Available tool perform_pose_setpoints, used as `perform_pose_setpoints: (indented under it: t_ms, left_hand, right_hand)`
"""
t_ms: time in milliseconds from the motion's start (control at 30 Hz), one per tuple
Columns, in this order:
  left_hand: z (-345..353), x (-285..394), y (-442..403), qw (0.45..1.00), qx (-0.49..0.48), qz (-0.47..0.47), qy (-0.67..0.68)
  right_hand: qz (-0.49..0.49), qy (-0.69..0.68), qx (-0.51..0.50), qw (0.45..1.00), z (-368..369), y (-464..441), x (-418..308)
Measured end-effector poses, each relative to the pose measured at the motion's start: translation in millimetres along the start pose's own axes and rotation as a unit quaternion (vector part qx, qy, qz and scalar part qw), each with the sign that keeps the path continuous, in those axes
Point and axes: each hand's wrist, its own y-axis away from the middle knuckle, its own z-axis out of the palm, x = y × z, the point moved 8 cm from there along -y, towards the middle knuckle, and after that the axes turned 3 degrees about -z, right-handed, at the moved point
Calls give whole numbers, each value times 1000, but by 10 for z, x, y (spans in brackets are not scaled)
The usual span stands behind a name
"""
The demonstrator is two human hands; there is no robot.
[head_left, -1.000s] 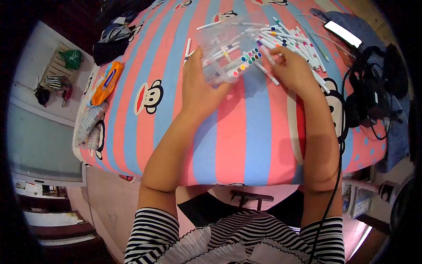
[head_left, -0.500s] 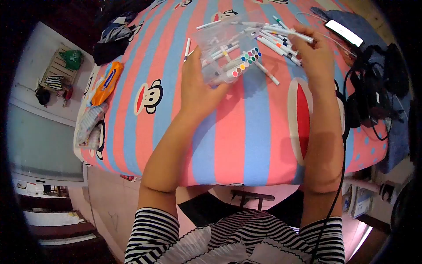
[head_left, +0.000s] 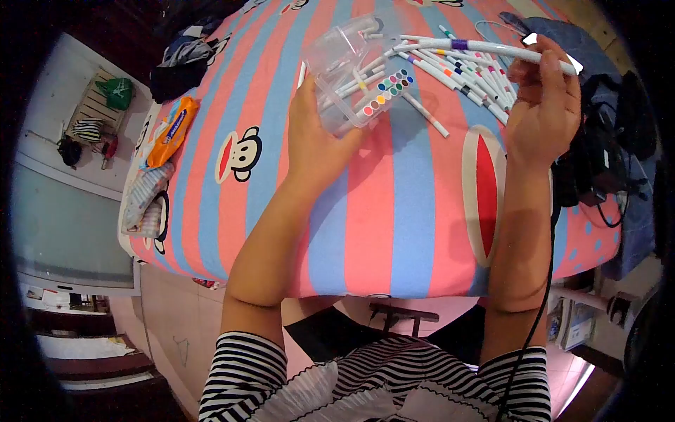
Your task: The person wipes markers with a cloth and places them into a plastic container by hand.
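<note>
My left hand (head_left: 316, 137) is closed around a clear plastic marker case (head_left: 336, 60), which is tilted with its lid up. Several white markers stand in it, their coloured round ends (head_left: 382, 100) facing me in rows. My right hand (head_left: 545, 105) pinches a white marker with a purple band (head_left: 492, 47) by its right end, and the marker points left toward the case. Beneath it, a heap of loose white markers (head_left: 460, 77) with coloured bands lies on the bed. One white marker (head_left: 427, 116) lies apart, just right of the case.
The bed has a pink and blue striped sheet (head_left: 369, 225) with monkey prints. An orange packet (head_left: 172, 133) and dark clothes (head_left: 176, 70) lie on the left. A lit phone (head_left: 532, 39), partly behind my right hand, black gear (head_left: 598, 148) and cables are on the right.
My right hand has moved right and slightly down, raising a purple-banded marker over the heap and now partly covering the phone. The case in my left hand has shifted slightly left.
</note>
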Motion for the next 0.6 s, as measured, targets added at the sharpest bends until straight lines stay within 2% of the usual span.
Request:
perform_pose_setpoints:
  t_ms: [67,167,200,300,333,433,600]
  left_hand:
    - [1,12,3,1000,1,5,-6]
    - [23,28,7,1000,1,22,-14]
    - [23,34,7,1000,1,26,-13]
    - [12,34,9,999,5,33,-24]
    - [11,36,12,999,7,35,-30]
    - [28,29,9,1000,-4,20,-8]
    - [35,28,21,999,-3,34,-9]
  right_hand:
    - [23,-35,-65,997,140,81,26]
    - [-25,133,-110,985,398,290,-86]
    - [-60,123,-168,976,498,328,-133]
    - [-81,150,-201,965,671,425,-202]
    - [-116,143,-192,964,676,405,-209]
    - [-117,163,-233,952,740,458,-210]
    - [-136,92,-135,977,657,458,-141]
